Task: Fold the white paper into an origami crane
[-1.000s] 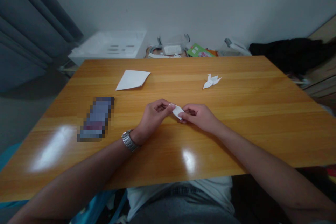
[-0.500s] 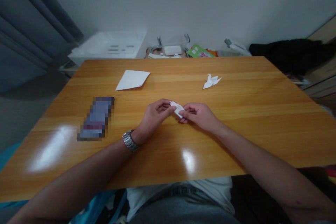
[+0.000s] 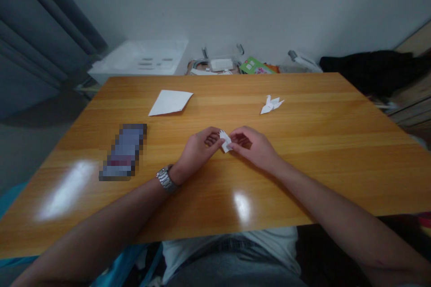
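Note:
A small folded piece of white paper [image 3: 225, 142] is between my two hands, just over the middle of the table. My left hand [image 3: 202, 145] pinches its left side between thumb and fingers. From the right, my right hand [image 3: 254, 145] grips the other edge with thumb and forefinger, its remaining fingers curled. Pointed tips of the paper stick up at the top, and parts of it are hidden behind my fingertips. Beyond my right hand, a folded paper crane [image 3: 272, 105] rests on the table.
On the wooden table [image 3: 215, 206], a white paper sheet [image 3: 171, 102] lies at the back left. A pixelated, phone-like flat object [image 3: 124, 151] is left of my left hand. Past the far edge are a white bin [image 3: 144, 56], a green booklet [image 3: 254, 66] and a dark cloth [image 3: 373, 69].
The folded paper has turned more upright and shifted slightly left. My right hand has changed its hold, its fingers rising a little. My left hand stays nearly in place.

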The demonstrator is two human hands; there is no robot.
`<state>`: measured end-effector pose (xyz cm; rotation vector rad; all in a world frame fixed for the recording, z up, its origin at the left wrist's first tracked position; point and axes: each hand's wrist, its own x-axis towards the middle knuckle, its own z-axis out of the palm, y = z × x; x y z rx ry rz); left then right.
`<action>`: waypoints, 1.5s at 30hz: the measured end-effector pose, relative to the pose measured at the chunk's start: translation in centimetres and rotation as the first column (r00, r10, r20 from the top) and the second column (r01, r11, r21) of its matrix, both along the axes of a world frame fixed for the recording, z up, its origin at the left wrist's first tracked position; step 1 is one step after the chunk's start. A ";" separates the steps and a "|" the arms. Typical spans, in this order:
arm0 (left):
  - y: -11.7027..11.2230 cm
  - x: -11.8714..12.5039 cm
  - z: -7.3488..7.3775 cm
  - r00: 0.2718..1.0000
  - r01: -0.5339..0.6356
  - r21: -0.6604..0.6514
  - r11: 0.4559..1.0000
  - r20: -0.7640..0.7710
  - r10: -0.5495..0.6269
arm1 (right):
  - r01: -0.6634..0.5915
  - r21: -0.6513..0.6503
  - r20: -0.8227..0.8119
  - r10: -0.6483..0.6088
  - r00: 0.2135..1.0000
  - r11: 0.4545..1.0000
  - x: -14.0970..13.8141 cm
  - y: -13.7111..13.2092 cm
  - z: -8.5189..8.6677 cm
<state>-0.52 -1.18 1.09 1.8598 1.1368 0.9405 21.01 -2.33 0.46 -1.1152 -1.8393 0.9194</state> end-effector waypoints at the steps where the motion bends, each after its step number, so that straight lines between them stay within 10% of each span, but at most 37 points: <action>1: 0.0 -0.1 0.1 0.998 -0.003 0.032 0.999 -0.064 0.005 | -0.004 0.041 0.045 0.002 0.999 0.999 0.0 0.1 0.0; 11: 0.5 -0.5 0.0 0.916 0.000 0.219 0.976 -0.392 0.088 | -0.035 0.153 0.261 -0.007 0.965 0.988 0.0 0.6 -0.2; 45: -0.4 -1.3 0.6 0.772 0.189 0.374 0.908 -0.628 0.098 | -0.083 0.211 0.303 0.015 0.953 0.974 0.1 0.5 -0.4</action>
